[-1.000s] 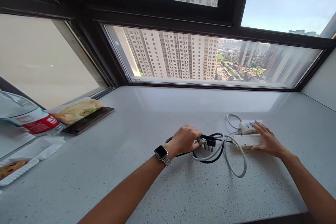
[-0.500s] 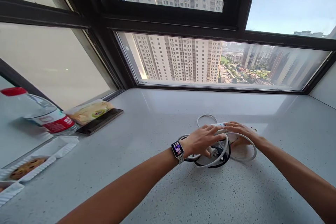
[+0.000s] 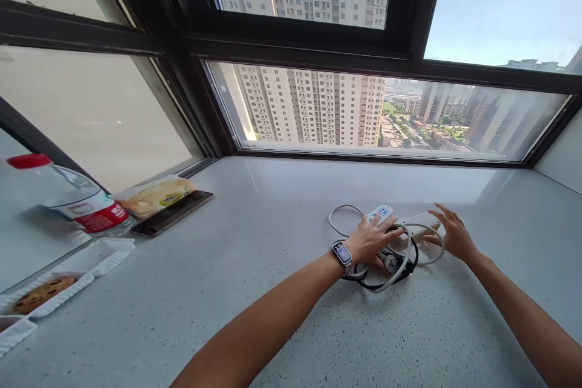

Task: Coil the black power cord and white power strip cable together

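On a speckled grey sill [image 3: 282, 291] lies a tangle of white and black cables [image 3: 391, 264] with a plug. Two white power strips sit in it: a small one with blue buttons [image 3: 381, 213] and a longer one [image 3: 421, 221]. My left hand [image 3: 370, 239], with a smartwatch on the wrist, rests flat on the cables, fingers stretched toward the small strip. My right hand [image 3: 452, 235] hovers open beside the longer strip's right end, fingers spread, holding nothing.
At the left stand a water bottle with a red cap and label [image 3: 68, 197], a snack packet [image 3: 157, 194] on a dark phone or tablet [image 3: 175, 213], and white trays with cookies [image 3: 45, 291]. Black-framed windows [image 3: 373, 154] bound the sill; a wall [image 3: 561, 167] closes the right.
Both hands shifted right with the cable bundle. My right hand came off the longer strip and opened beside it. My left hand spread flat over the cables.
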